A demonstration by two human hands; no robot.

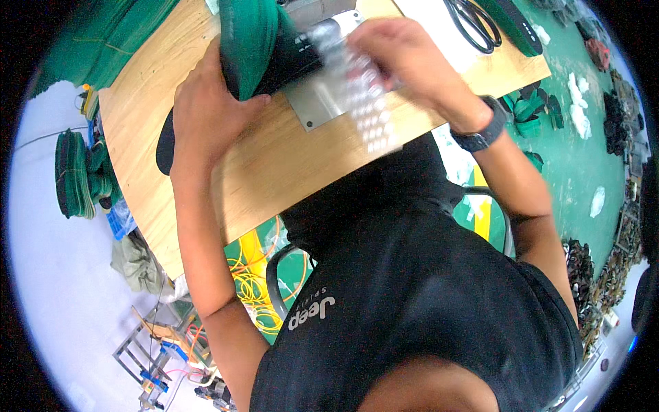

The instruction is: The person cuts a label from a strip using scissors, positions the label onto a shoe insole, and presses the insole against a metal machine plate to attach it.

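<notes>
My left hand (213, 113) is closed on a curved green-and-black fabric piece (248, 41) on the wooden table, with the thumb along its lower edge; some fingers are hidden. My right hand (405, 58) is pinched on a clear sheet (371, 110) with rows of small whitish marks, blurred by motion. The sheet hangs toward the table's near edge, beside the black part of the fabric piece. Beneath lies a flat metal plate (309, 113) with a dark screw at its corner.
The wooden table (268, 172) has a black cable (473, 24) and another green-and-black piece (511, 27) at its far right. Green material (110, 38) is heaped at the far left. Below are tangled yellow hoses (257, 288). Scraps (528, 110) litter the green floor at right.
</notes>
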